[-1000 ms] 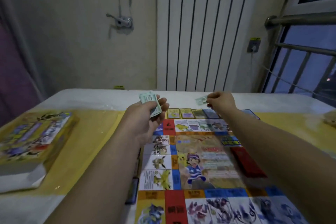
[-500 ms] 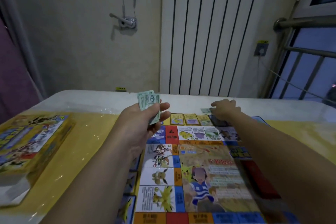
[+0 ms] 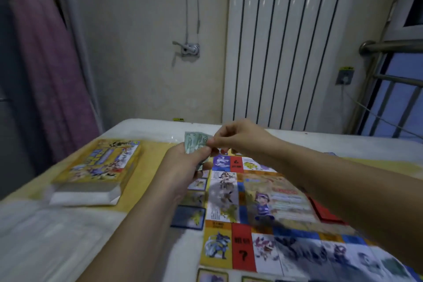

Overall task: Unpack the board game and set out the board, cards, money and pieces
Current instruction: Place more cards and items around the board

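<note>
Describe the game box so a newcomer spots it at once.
On the table, look left of the colourful game board. The game box lies flat there, apart from the board. It is the only thick yellow box, printed with cartoon figures, white at its near end.

The board [image 3: 263,201] lies on the table [image 3: 57,236] before me, the box [image 3: 98,165] to its left. Cards [image 3: 188,217] lie along the board's left edge. My left hand [image 3: 185,167] and right hand [image 3: 238,137] hold the money [image 3: 196,143] above its far left corner.

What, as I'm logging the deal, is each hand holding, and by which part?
The left hand grips the stack of green paper play-money notes by its lower end; the right hand pinches its upper right edge.
</note>
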The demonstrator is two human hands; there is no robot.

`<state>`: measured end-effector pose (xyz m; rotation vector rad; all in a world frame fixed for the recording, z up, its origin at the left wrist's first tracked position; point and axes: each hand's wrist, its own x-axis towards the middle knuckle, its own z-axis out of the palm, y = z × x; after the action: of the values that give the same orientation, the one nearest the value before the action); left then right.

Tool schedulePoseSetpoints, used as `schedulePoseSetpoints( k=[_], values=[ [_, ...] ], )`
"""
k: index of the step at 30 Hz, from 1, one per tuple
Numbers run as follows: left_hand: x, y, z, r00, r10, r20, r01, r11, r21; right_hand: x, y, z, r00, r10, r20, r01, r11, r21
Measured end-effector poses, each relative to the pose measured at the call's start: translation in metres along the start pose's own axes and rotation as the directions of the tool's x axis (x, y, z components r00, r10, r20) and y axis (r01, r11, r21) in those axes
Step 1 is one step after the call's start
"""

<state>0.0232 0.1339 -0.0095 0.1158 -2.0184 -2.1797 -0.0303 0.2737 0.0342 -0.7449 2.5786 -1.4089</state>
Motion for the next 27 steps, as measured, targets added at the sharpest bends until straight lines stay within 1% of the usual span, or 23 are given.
schedulePoseSetpoints(
  k=[3,6,8,10,13,16,19,22,24,25,27],
  values=[
    [-0.021,-0.008,-0.026,0.998,-0.013,-0.058,0.014,1.0,0.002,-0.006,-0.015,0.028,0.997,-0.015,0.071,0.018,0.999,-0.045],
    [-0.03,-0.02,-0.053,0.98,0.013,-0.198,-0.018,1.0,-0.025,-0.002,-0.02,0.05,0.997,0.008,0.071,-0.005,0.999,-0.043],
    [-0.034,-0.026,-0.068,0.939,0.063,-0.338,-0.085,0.995,-0.048,0.006,-0.016,0.059,0.998,0.053,0.028,-0.051,0.996,-0.067],
    [-0.035,-0.033,-0.081,0.878,0.1,-0.468,-0.153,0.985,-0.078,0.015,-0.007,0.068,0.993,0.118,0.003,-0.118,0.988,-0.102],
    [-0.033,-0.036,-0.09,0.82,0.1,-0.564,-0.205,0.971,-0.126,0.026,0.007,0.086,0.98,0.199,0.023,-0.193,0.968,-0.163],
    [-0.028,-0.032,-0.093,0.802,0.071,-0.593,-0.228,0.954,-0.193,0.039,0.018,0.109,0.981,0.193,0.016,-0.184,0.956,-0.23],
    [-0.027,-0.031,-0.094,0.811,-0.004,-0.585,-0.221,0.924,-0.313,0.056,0.03,0.129,0.985,0.171,-0.028,-0.17,0.918,-0.359],
    [-0.029,-0.03,-0.094,0.822,-0.048,-0.567,-0.21,0.901,-0.381,0.06,0.037,0.142,0.986,0.16,-0.055,-0.164,0.825,-0.54],
    [-0.03,-0.029,-0.094,0.838,-0.072,-0.541,-0.197,0.884,-0.423,0.057,0.035,0.143,0.992,0.1,-0.073,-0.124,0.757,-0.641],
    [-0.03,-0.029,-0.094,0.847,-0.081,-0.525,-0.185,0.882,-0.434,0.055,0.033,0.141,0.994,0.068,-0.088,-0.109,0.752,-0.65],
    [-0.032,-0.028,-0.09,0.871,-0.094,-0.483,-0.146,0.888,-0.436,0.046,0.023,0.13,0.993,0.01,-0.12,-0.078,0.813,-0.577]
  ],
)
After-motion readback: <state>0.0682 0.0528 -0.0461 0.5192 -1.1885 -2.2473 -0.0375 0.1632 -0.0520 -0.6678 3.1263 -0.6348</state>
